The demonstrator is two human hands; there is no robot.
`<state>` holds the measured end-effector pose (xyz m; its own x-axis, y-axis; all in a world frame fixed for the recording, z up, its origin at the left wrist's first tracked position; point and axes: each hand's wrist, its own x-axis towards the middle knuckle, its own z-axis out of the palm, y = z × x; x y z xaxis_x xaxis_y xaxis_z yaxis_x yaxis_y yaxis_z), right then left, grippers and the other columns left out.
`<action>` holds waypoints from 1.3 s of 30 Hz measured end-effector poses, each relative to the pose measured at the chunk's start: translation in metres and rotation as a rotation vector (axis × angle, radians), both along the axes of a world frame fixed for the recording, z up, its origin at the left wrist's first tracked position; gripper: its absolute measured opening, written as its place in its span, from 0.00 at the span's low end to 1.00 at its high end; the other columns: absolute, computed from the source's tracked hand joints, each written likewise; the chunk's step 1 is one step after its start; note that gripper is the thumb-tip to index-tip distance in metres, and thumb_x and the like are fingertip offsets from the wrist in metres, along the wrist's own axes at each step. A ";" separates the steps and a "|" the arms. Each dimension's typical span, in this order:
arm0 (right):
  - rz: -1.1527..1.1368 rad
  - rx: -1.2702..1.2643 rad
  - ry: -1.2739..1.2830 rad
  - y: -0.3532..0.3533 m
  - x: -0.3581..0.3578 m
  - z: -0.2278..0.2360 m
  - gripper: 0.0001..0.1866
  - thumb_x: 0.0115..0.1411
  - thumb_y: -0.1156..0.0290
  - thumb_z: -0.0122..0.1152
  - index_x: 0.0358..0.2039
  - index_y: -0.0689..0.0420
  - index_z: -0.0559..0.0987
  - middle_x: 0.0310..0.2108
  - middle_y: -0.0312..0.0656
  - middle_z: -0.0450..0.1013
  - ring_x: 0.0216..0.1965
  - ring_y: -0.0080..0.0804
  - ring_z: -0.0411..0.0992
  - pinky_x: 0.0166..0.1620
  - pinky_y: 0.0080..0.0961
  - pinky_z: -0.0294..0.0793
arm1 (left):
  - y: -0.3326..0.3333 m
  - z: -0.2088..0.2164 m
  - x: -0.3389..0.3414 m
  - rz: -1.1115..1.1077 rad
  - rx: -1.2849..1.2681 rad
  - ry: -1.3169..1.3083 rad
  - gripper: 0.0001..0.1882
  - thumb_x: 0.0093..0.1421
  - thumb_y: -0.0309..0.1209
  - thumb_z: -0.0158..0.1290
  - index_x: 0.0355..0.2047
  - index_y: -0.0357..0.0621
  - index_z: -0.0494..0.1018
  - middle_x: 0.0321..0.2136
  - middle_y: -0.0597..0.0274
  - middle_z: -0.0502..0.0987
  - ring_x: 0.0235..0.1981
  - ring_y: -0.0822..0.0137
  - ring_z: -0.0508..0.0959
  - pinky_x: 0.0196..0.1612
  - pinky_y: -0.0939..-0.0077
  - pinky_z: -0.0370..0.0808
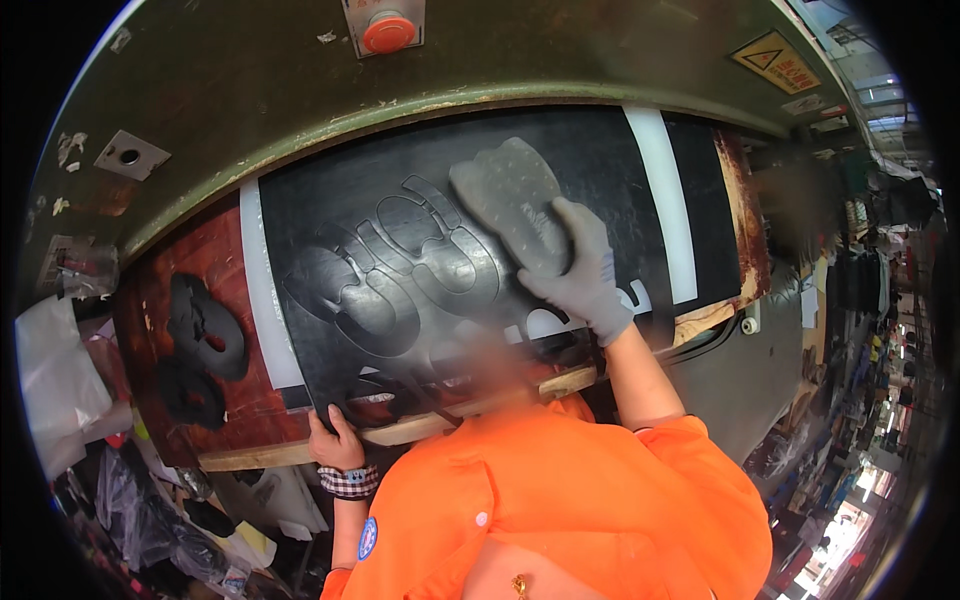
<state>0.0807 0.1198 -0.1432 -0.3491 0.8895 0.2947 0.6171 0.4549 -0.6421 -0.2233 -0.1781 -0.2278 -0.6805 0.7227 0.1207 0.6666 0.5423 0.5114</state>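
A black, smooth sheet (600, 190) covers the middle of the work board, with several curved, cut outlines (390, 270) in its left half. My right hand (590, 275), in a grey glove, grips the near right side of a grey, sole-shaped plate (510, 200) on the sheet, thumb and fingers apart around its edge. The plate's underside is hidden. My left hand (337, 440), bare with a checked cuff at the wrist, pinches the near left edge of the sheet. Curved openings show pale along the sheet's near side.
Dark cut pieces (208, 330) lie on the reddish board (150, 300) at the left. White strips (660, 200) run at both sides of the sheet. A green machine beam (250, 80) with a red push button (388, 33) spans the far side. Plastic bags (65, 360) crowd the left.
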 end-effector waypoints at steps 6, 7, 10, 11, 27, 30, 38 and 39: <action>-0.017 0.130 -0.098 0.023 -0.004 -0.036 0.49 0.38 0.60 0.77 0.62 0.58 0.65 0.58 0.56 0.60 0.60 0.57 0.59 0.63 0.48 0.61 | 0.033 0.002 -0.009 0.038 0.007 -0.063 0.25 0.71 0.44 0.49 0.48 0.29 0.73 0.12 0.61 0.74 0.15 0.62 0.76 0.21 0.67 0.70; 0.019 0.128 -0.075 0.034 -0.007 -0.035 0.49 0.40 0.60 0.77 0.63 0.58 0.64 0.59 0.56 0.60 0.60 0.57 0.59 0.63 0.48 0.60 | 0.043 0.001 -0.012 0.033 0.038 -0.064 0.24 0.71 0.45 0.48 0.47 0.31 0.74 0.12 0.61 0.74 0.15 0.63 0.76 0.21 0.67 0.70; 0.002 0.159 0.074 0.072 -0.015 -0.016 0.37 0.48 0.61 0.74 0.57 0.60 0.70 0.53 0.54 0.67 0.55 0.54 0.65 0.58 0.44 0.66 | 0.077 -0.004 -0.029 0.063 0.034 0.024 0.24 0.71 0.47 0.48 0.42 0.34 0.75 0.12 0.62 0.73 0.15 0.63 0.75 0.22 0.68 0.69; -0.064 0.235 0.120 0.090 -0.014 -0.005 0.30 0.50 0.64 0.72 0.52 0.60 0.72 0.49 0.52 0.69 0.51 0.52 0.67 0.54 0.42 0.68 | 0.089 -0.006 -0.035 0.065 0.034 0.025 0.24 0.71 0.48 0.47 0.41 0.35 0.75 0.12 0.62 0.73 0.15 0.63 0.75 0.22 0.68 0.68; -0.247 0.465 0.098 0.208 0.019 0.033 0.08 0.61 0.77 0.59 0.25 0.59 0.72 0.26 0.48 0.68 0.31 0.48 0.68 0.35 0.42 0.66 | 0.239 0.017 -0.101 0.014 0.099 0.025 0.19 0.73 0.42 0.43 0.31 0.40 0.72 0.16 0.51 0.72 0.17 0.53 0.72 0.23 0.60 0.67; -0.469 0.427 0.078 0.188 0.065 0.006 0.06 0.59 0.70 0.64 0.32 0.59 0.78 0.34 0.48 0.75 0.39 0.49 0.73 0.44 0.40 0.71 | 0.234 0.012 -0.102 -0.006 0.142 0.048 0.20 0.73 0.42 0.44 0.31 0.39 0.73 0.17 0.52 0.72 0.17 0.58 0.72 0.24 0.62 0.67; -0.594 -0.054 0.057 0.108 0.132 -0.062 0.20 0.63 0.63 0.60 0.48 0.66 0.79 0.41 0.56 0.80 0.43 0.49 0.79 0.49 0.36 0.75 | 0.216 0.002 -0.090 0.035 0.191 -0.058 0.23 0.73 0.42 0.44 0.26 0.39 0.72 0.15 0.60 0.74 0.15 0.70 0.75 0.22 0.69 0.70; -0.542 -0.005 0.099 0.105 0.138 -0.062 0.19 0.64 0.63 0.60 0.47 0.65 0.80 0.40 0.55 0.80 0.43 0.48 0.79 0.49 0.35 0.75 | 0.209 0.002 -0.085 0.020 0.226 -0.094 0.22 0.73 0.42 0.44 0.26 0.39 0.72 0.14 0.59 0.74 0.15 0.67 0.75 0.22 0.68 0.70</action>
<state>0.2184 0.2244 -0.2052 0.1884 0.9357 0.2982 0.6986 0.0857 -0.7104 -0.3084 0.0311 -0.2257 -0.7106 0.6704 0.2134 0.6003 0.4196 0.6808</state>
